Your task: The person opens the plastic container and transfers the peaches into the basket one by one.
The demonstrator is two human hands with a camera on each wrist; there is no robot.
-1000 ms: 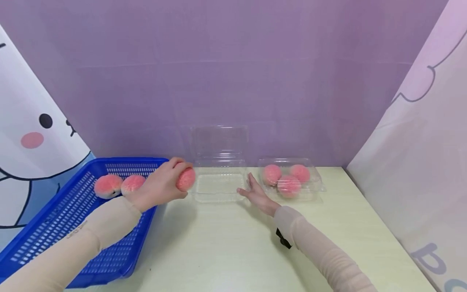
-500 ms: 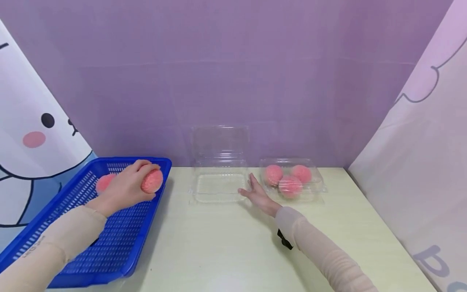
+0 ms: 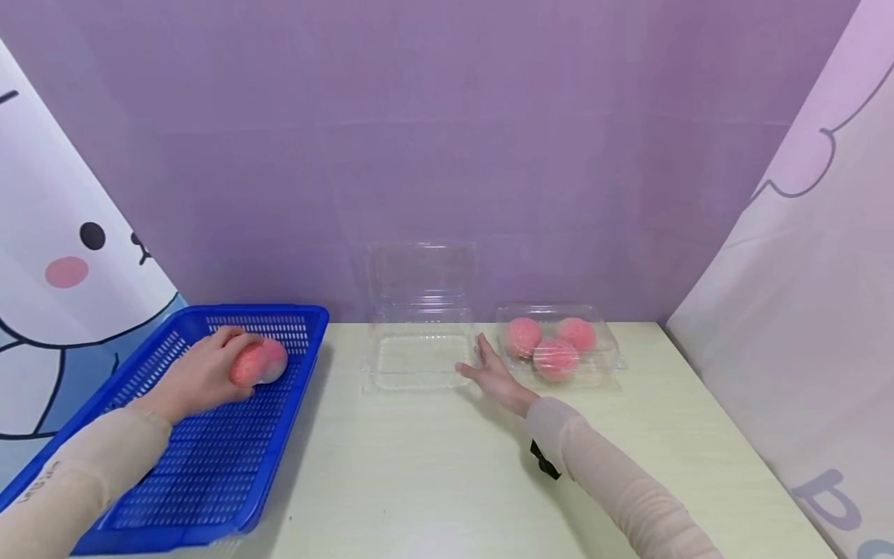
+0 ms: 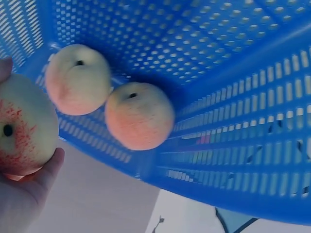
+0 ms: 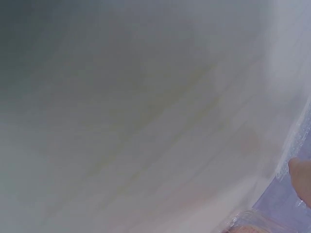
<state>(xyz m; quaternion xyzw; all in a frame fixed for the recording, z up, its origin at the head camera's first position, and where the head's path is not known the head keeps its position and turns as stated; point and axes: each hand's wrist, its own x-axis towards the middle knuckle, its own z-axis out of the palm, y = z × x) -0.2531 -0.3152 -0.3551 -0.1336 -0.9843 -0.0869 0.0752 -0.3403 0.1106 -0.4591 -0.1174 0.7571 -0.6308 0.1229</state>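
Observation:
A pink peach [image 3: 246, 368] sits in the grip of my left hand [image 3: 195, 379], over the far part of the blue plastic basket [image 3: 244, 309]. Two more peaches appear in the left wrist view: one pale peach [image 4: 77, 80] and, touching it, a pinker peach [image 4: 139, 116], both near the basket wall. My right hand [image 3: 497, 384] has its thumb and fingers spread at the right side of a clear plastic clamshell box [image 3: 422, 380], whose lid stands up. No fruit lies in that box. Only a fingertip of that hand enters the right wrist view.
Right of my right hand is a second clear clamshell box [image 3: 606, 353] with three peaches [image 3: 556, 359] inside. Both boxes stand at the back of the pale table [image 3: 398, 473], against a purple cloth backdrop [image 3: 447, 155]. Printed cloth panels flank both sides.
My left hand has carried the peach leftward from beside the open clamshell box, back over the basket. The right hand has kept its place at the box.

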